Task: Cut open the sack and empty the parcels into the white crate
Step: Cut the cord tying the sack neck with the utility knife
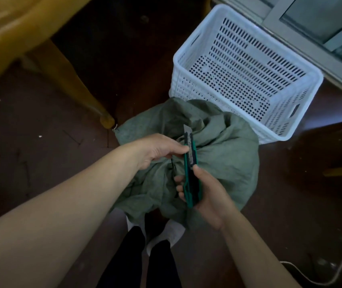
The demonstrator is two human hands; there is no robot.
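Sack (224, 154): grey-green woven, sitting on the dark floor (41, 142), neck bunched and still closed (no cut visible). Using the sack as reference for everything below.

White crate (247, 71): directly beyond the sack on its far right side, near wall touching or just behind the sack top. Perforated walls and base, nothing inside.

Utility knife (191, 169): green and black body, held above the sack's gathered neck, roughly upright in view, blade tip (186, 128) extended and pointing away from the person toward the crate. Blade is over the fabric; cannot tell if it touches.

Right hand (205, 196): over the near side of the sack, grip closed around the lower half of the knife handle, thumb lying on the top face.

Left hand (157, 148): over the left part of the sack, fingertips pinching the knife body near the blade end. Grip closed on the knife, not on the fabric as far as I can see.

Yellow wooden furniture leg (87, 100): left of and beyond the sack, foot just off the sack's far-left corner.

White cable (320, 277): on the floor well to the near right of the sack.

Person's dark trouser legs (145, 262): just on the near side of the sack.
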